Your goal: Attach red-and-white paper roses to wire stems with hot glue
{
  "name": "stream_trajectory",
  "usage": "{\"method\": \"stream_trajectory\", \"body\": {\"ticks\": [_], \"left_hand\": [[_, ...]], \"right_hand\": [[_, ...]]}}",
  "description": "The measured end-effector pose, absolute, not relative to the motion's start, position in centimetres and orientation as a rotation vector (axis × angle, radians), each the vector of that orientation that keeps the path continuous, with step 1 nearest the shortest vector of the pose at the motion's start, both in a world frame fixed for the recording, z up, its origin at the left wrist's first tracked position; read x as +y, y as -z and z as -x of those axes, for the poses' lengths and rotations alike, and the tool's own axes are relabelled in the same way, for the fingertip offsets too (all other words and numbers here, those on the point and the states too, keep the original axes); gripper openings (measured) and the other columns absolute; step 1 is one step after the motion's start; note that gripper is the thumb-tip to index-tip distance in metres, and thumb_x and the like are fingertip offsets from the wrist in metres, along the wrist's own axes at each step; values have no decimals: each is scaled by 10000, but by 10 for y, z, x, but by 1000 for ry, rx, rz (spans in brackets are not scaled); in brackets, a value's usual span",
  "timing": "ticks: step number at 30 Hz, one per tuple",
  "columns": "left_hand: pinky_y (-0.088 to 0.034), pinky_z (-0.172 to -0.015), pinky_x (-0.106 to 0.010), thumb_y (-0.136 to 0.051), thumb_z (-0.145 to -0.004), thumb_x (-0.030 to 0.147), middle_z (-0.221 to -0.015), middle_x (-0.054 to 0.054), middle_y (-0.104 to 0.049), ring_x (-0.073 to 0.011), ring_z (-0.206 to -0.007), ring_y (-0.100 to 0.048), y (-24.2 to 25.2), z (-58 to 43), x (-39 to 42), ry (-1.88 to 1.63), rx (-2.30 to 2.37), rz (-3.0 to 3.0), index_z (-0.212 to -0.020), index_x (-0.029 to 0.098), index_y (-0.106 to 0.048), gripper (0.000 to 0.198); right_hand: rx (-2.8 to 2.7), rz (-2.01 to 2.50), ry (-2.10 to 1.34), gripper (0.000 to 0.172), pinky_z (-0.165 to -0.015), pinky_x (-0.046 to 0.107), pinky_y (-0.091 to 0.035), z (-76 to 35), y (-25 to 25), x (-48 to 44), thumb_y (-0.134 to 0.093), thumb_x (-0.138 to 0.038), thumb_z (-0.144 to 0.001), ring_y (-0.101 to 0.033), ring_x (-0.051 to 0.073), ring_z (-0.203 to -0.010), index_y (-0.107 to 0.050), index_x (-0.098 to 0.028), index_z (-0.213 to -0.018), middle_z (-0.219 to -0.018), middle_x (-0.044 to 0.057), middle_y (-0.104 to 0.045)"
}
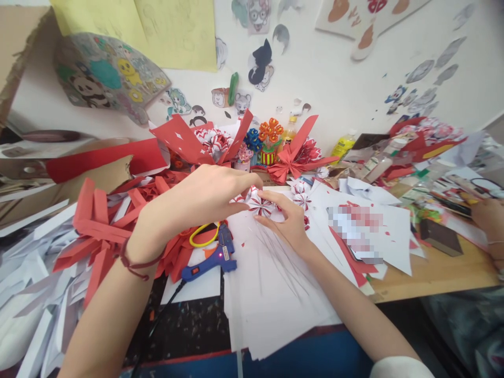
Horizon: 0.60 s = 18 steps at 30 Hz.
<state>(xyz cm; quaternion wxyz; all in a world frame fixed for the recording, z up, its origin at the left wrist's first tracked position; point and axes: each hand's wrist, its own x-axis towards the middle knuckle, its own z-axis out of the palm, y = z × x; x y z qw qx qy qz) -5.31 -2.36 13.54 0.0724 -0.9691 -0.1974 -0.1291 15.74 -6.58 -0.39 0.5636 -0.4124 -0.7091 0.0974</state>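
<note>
Both hands meet over white paper sheets [271,315] around a small red-and-white folded paper flower [261,205]. My left hand [220,186], with a dark red cord on its wrist, reaches over from the left, its fingers closed at the flower's upper left side. My right hand [287,223] pinches the flower's right side between thumb and forefinger. More such flowers [302,197] lie just behind my right hand. Thin wires [275,257] are spread on the sheets under it. A blue glue gun [212,254] with a lit spot lies left of the sheets.
Red folded strips [98,226] and white strips [47,310] heap up at the left. Wrapped red bouquets [205,142] stand along the wall. A phone [350,236] and a dark box [440,237] lie to the right. Another person's hand [486,220] is at the far right.
</note>
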Motion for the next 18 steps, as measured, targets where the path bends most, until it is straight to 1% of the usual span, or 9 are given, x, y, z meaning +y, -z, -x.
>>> {"method": "stream_trajectory", "body": {"ticks": [2,5,8,13,18], "left_hand": [[-409,-632,-242,-597,-932,318,-1048,-27,-726,-166,-809,-671,-136,54,-25,453,-491,3010,-1217,238,-609,296],[-425,-651,-235,-622,-935,372,-1031,-19,-733,-152,-799,-672,-136,54,-27,537,-329,3122,-1212,253,-625,302],[-432,-665,-231,-618,-946,338,-1003,-14,-737,-145,-796,-674,-139,55,-33,602,-241,3155,-1194,266,-646,260],[-443,-698,-234,-590,-964,267,-1017,-13,-730,-140,-843,-674,-145,56,-45,647,-158,3158,-1171,263,-658,218],[-425,-667,-250,-576,-965,239,-945,-9,-726,-141,-798,-655,-148,56,-53,644,-125,3095,-1114,234,-673,178]], "right_hand": [[-1659,979,-208,461,-1044,388,-490,-158,6,-65,-801,-308,-802,-637,221,-1157,-660,-270,-1239,-1231,48,-694],[-1634,988,-178,439,-1009,396,-512,-159,8,-64,-808,-335,-792,-657,231,-1112,-668,-259,-1201,-1190,49,-708],[-1641,995,-158,404,-986,406,-528,-159,9,-63,-799,-358,-798,-667,236,-1080,-673,-266,-1171,-1159,40,-717],[-1661,998,-150,403,-984,402,-534,-158,8,-64,-791,-354,-806,-669,231,-1074,-666,-280,-1182,-1153,30,-717],[-1673,995,-138,371,-985,396,-535,-159,9,-63,-755,-331,-833,-667,230,-1085,-666,-286,-1191,-1161,26,-716]]}}
